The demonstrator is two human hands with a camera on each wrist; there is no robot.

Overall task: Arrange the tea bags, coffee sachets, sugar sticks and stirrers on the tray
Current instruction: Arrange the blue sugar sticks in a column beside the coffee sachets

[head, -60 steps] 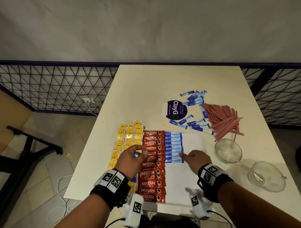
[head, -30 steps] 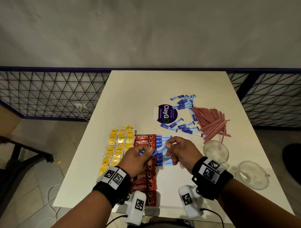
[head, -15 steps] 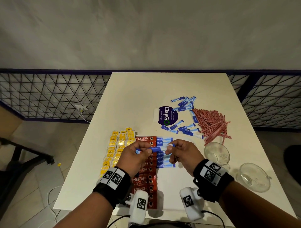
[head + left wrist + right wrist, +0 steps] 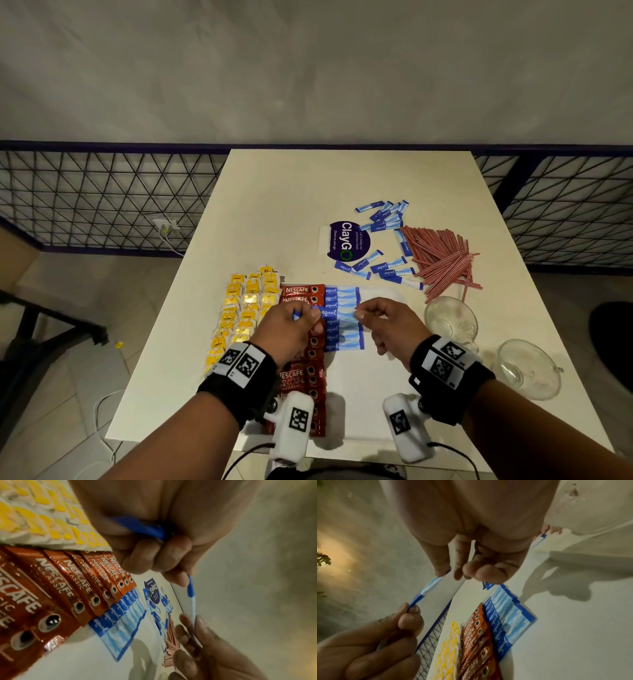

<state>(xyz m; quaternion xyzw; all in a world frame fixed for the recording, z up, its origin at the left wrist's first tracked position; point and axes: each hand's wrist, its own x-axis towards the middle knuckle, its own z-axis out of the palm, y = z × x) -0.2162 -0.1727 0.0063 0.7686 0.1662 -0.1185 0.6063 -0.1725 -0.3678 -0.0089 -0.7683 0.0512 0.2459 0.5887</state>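
A blue sugar stick (image 4: 337, 313) hangs level just above the white tray (image 4: 363, 397). My left hand (image 4: 313, 314) pinches its dark-blue end and my right hand (image 4: 359, 313) pinches its pale end. The left wrist view shows this stick (image 4: 191, 596) and another blue stick (image 4: 140, 527) tucked in my left palm. Below lie a row of sugar sticks (image 4: 342, 334), red coffee sachets (image 4: 301, 375) and yellow tea bags (image 4: 245, 308) to their left. Loose sugar sticks (image 4: 388, 270) and red stirrers (image 4: 442, 260) lie on the table beyond.
Two empty glass cups (image 4: 450, 320) (image 4: 529, 370) stand right of the tray. A purple ClayGo sticker (image 4: 347, 241) sits mid-table. More sugar sticks (image 4: 383, 214) lie behind it. A metal mesh fence (image 4: 102, 195) runs behind the table, with floor to the left.
Two seconds ago both hands were down at the rows on the tray. They have since lifted, and now hold one sugar stick stretched between them, slightly farther apart than half a second ago.
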